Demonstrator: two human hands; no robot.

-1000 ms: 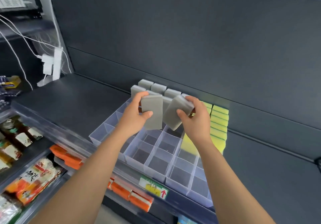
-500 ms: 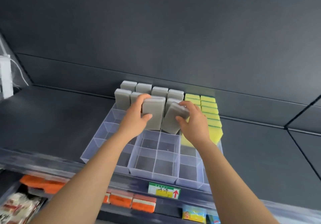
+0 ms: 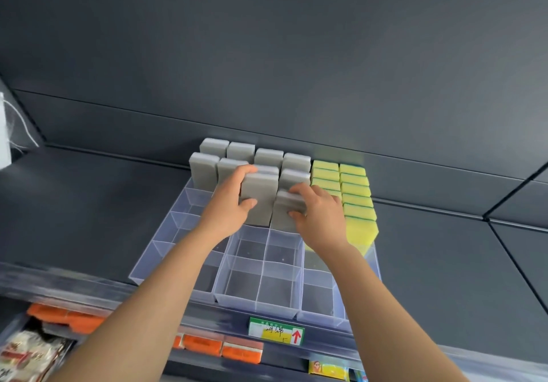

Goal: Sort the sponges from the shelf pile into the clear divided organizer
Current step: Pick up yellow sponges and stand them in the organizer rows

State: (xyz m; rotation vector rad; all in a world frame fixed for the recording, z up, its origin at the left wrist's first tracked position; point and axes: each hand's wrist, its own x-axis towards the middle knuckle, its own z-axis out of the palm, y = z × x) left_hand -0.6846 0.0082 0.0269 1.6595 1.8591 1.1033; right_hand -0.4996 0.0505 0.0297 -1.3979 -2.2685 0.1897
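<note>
My left hand [image 3: 228, 206] grips grey rectangular sponge [image 3: 261, 197] upright; my right hand [image 3: 320, 218] pinches second grey sponge [image 3: 286, 214] at clear organizer [image 3: 258, 291].

Left hand [image 3: 228, 206] covers the near-left edge of the tall grey sponge [image 3: 262, 200] it grips; its forearm hides the organizer [image 3: 258, 292] cells below. Right hand [image 3: 318, 218] masks part of the low grey sponge [image 3: 284, 218] it pinches, plus the nearer yellow sponges [image 3: 325, 174] of the left column. Both grey sponge bases: seated or not, can't tell. Shelf label [image 3: 275, 330] handwriting illegible. Snack packets [image 3: 26, 355] cut off lower left.
</note>
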